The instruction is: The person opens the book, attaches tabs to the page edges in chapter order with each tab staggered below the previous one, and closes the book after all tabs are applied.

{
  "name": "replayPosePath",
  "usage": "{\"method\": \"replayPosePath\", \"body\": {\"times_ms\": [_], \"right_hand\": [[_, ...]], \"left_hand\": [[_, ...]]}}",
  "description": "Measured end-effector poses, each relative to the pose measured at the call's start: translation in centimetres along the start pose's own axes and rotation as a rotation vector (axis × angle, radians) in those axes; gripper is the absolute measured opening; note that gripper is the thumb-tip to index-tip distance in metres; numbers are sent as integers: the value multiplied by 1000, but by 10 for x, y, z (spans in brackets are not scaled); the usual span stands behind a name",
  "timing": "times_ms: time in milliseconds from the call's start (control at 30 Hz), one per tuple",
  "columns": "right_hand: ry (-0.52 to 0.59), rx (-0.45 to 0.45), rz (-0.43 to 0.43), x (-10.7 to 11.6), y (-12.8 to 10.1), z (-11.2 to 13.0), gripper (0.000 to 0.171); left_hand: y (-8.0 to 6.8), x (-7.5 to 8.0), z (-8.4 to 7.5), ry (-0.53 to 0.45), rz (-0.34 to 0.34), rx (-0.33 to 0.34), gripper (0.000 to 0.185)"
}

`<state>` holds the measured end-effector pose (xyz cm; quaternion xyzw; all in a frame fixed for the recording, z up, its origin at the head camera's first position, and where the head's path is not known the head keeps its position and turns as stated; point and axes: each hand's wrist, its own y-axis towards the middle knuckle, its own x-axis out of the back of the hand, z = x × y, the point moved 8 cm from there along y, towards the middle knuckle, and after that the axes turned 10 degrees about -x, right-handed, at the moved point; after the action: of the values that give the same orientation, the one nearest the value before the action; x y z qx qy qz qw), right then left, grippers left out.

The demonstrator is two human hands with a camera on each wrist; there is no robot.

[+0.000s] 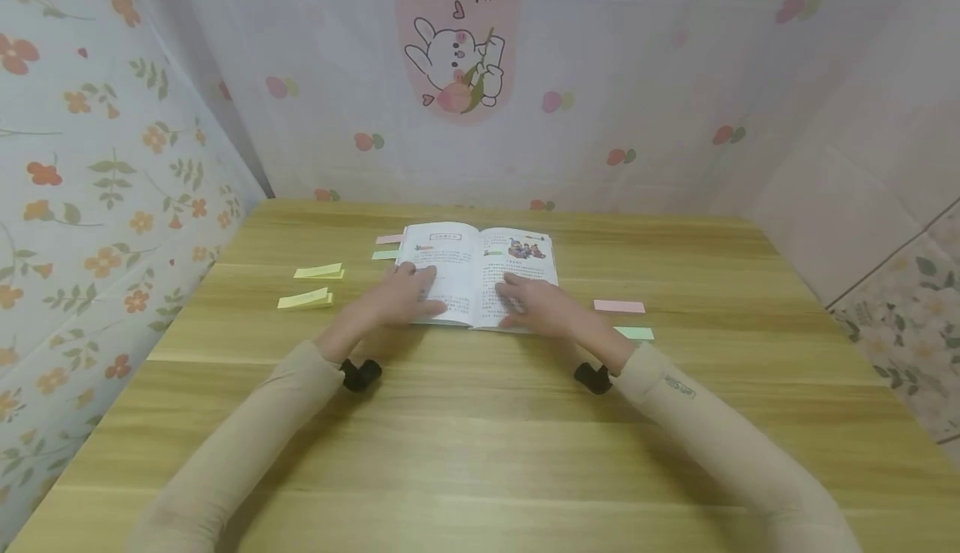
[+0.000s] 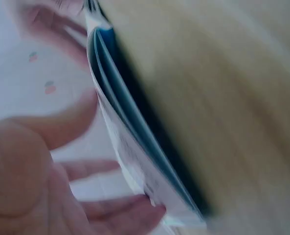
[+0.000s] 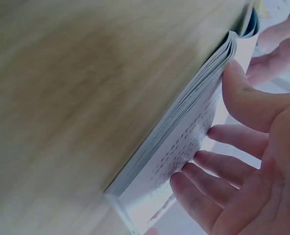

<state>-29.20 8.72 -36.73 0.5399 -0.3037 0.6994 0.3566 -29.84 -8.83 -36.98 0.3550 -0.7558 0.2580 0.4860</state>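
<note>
An open book [image 1: 480,266] with printed text and small pictures lies flat on the wooden table [image 1: 480,453]. My left hand [image 1: 408,295] rests with straight fingers on its left page, and my right hand [image 1: 536,307] lies flat on its right page. In the left wrist view the book [image 2: 130,142] shows edge-on with its blue cover underneath, and the left hand's fingers [image 2: 115,210] lie straight by the page. From the right wrist, the book's page block [image 3: 184,142] is seen with the right thumb [image 3: 247,98] at the page edge and fingers [image 3: 208,191] spread on the page.
Two yellow sticky-note pads [image 1: 307,286] lie left of the book. Pink and green strips [image 1: 387,246] sit at the book's upper left, and a pink strip [image 1: 619,306] and a green strip [image 1: 636,333] lie to its right. Patterned walls enclose the table.
</note>
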Motion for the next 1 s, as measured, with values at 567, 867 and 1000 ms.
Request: {"method": "replayPosePath", "body": {"times_ms": [567,867,1000], "right_hand": [[66,-168,80,-6,-18,-32,65],[66,-159,28,-3,-21,-32,60],[59,-156,4,-3,-21,-32,59]], "left_hand": [[-23,65,38,-227,-275,-119,46],[-49,85,81,-176,-304,-47,41],[-59,89,96,-164,-270,-15,43]]}}
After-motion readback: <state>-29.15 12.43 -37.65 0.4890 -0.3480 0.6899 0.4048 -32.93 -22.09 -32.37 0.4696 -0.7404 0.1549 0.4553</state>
